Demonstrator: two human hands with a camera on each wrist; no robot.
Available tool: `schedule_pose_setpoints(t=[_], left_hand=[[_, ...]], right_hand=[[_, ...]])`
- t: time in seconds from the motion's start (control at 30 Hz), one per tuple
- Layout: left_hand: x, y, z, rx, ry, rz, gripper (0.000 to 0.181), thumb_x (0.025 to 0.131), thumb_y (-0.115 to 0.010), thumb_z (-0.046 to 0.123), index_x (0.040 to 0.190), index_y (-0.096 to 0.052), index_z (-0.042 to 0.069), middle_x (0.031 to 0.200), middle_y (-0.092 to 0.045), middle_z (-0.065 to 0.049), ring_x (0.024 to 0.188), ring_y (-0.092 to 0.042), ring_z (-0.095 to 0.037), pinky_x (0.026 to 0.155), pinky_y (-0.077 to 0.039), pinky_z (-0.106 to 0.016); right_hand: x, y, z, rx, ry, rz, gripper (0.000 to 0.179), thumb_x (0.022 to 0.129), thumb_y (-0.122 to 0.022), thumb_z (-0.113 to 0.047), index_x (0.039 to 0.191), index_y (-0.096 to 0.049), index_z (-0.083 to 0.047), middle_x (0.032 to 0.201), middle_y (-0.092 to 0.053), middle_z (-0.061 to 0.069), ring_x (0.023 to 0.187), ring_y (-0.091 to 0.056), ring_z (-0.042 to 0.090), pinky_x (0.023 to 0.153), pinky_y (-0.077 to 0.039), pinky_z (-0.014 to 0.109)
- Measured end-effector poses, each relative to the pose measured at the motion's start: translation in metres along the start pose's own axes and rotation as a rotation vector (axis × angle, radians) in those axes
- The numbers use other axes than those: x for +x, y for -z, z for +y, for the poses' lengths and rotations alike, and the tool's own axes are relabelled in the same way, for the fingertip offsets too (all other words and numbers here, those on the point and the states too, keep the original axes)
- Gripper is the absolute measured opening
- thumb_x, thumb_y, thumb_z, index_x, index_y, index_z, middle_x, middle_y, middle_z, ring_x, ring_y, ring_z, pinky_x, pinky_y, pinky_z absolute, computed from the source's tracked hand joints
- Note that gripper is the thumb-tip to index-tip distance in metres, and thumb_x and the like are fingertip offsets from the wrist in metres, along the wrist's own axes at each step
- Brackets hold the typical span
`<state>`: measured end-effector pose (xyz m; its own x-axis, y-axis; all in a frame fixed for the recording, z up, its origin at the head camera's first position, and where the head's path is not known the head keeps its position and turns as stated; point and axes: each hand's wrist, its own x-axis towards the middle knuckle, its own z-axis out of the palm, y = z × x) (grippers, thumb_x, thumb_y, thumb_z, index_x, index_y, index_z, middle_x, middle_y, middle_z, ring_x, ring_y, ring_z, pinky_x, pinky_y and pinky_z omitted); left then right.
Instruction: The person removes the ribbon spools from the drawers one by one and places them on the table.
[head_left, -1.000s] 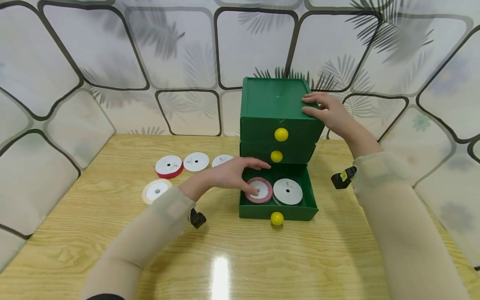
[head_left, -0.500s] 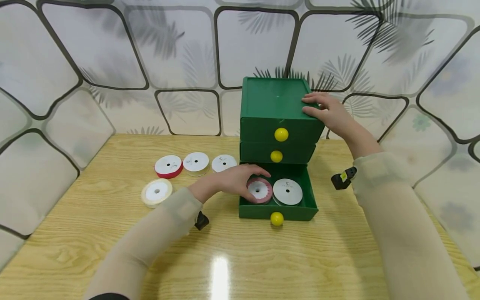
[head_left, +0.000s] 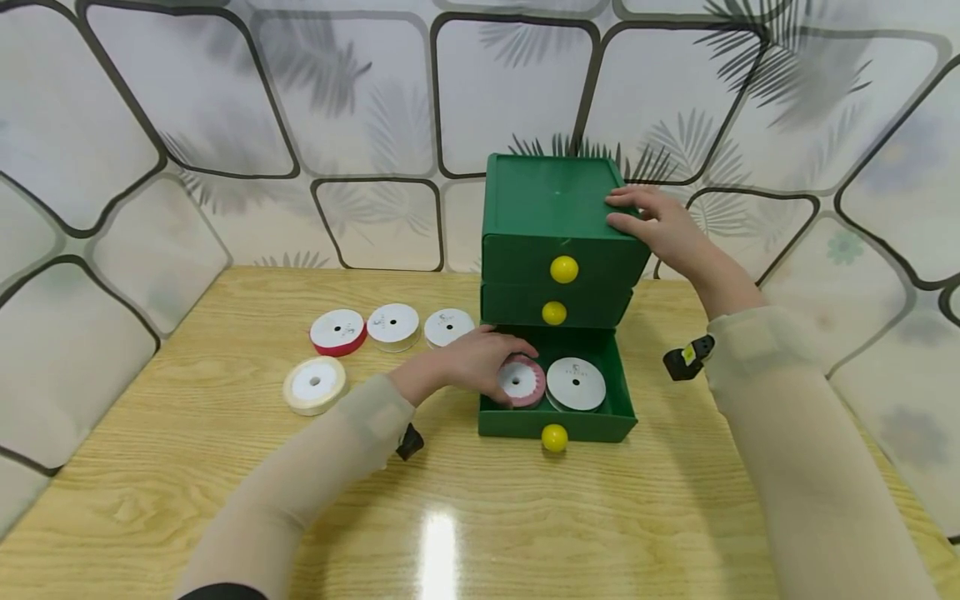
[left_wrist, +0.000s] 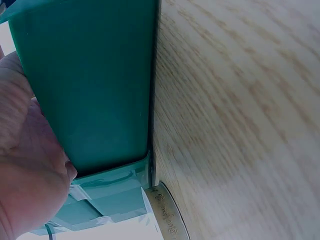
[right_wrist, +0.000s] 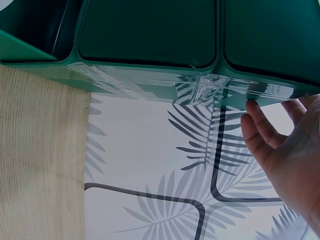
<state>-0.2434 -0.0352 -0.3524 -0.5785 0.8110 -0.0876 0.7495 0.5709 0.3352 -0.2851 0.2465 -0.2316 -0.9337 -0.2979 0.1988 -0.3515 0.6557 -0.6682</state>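
A small green drawer cabinet (head_left: 555,200) stands on the table with its bottom drawer (head_left: 517,425) pulled out. Two ribbon spools lie in that drawer. My left hand (head_left: 480,360) reaches over the drawer's left wall, thumb and fingers curved round the sides of the pink ribbon spool (head_left: 528,382). In the left wrist view, the drawer's side (left_wrist: 90,90) hides that spool. The white-faced spool (head_left: 576,383) lies just right of it. My right hand (head_left: 660,223) rests on the cabinet's top right edge; the right wrist view shows two fingers (right_wrist: 257,125) against the taped side.
Left of the cabinet, several more spools lie on the table (head_left: 450,533): a red ribbon spool (head_left: 337,333), two white-faced spools (head_left: 393,323) and a cream ribbon spool (head_left: 315,383). A patterned wall covering (head_left: 375,108) rises behind. Yellow knobs (head_left: 554,437) stick out from the drawer fronts.
My left hand has moved slightly right and lower, its thumb going from over the pink spool's face to its near edge, fingers closing round it. The right hand keeps still.
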Motion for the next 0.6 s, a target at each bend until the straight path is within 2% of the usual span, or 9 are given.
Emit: schedule_pose_setpoints(t=[0.2,0.27,0.43,0.6], left_hand=[[0.0003,0.001,0.0057,0.037,0.042,-0.008,0.065,0.077,-0.082,0.033,0.134,-0.056,0.013,0.126,-0.062,0.0,0.111,-0.055,-0.017,0.114,-0.02,-0.045],[0.0005,0.0009,0.0076,0.051,0.048,-0.004,0.064,0.078,-0.082,0.034,0.133,-0.057,0.013,0.123,-0.063,0.0,0.107,-0.056,-0.017,0.113,-0.022,-0.043],[0.0033,-0.0029,0.0097,0.095,0.024,0.023,0.063,0.079,-0.08,0.042,0.131,-0.059,0.013,0.12,-0.065,0.001,0.102,-0.056,-0.016,0.104,-0.033,-0.039],[0.0041,-0.0067,0.0087,0.111,0.007,0.037,0.066,0.079,-0.078,0.047,0.133,-0.058,0.015,0.124,-0.062,0.001,0.106,-0.054,-0.015,0.096,-0.035,-0.039]], right_hand=[[0.0001,-0.0005,0.001,-0.001,0.008,0.006,0.052,0.102,-0.051,-0.029,0.143,-0.044,0.002,0.155,-0.027,0.016,0.141,-0.022,0.035,0.108,-0.023,0.057],[0.0001,-0.0004,0.0011,-0.001,0.009,0.006,0.052,0.102,-0.051,-0.029,0.143,-0.044,0.002,0.154,-0.027,0.016,0.141,-0.021,0.035,0.109,-0.022,0.056],[-0.0003,0.0003,0.0002,-0.002,0.01,0.006,0.051,0.102,-0.051,-0.027,0.143,-0.044,0.003,0.154,-0.027,0.016,0.142,-0.021,0.034,0.109,-0.022,0.056],[0.0004,0.0002,-0.0016,-0.002,0.012,0.004,0.051,0.102,-0.051,-0.027,0.142,-0.044,0.003,0.154,-0.027,0.016,0.141,-0.022,0.035,0.109,-0.023,0.056]])
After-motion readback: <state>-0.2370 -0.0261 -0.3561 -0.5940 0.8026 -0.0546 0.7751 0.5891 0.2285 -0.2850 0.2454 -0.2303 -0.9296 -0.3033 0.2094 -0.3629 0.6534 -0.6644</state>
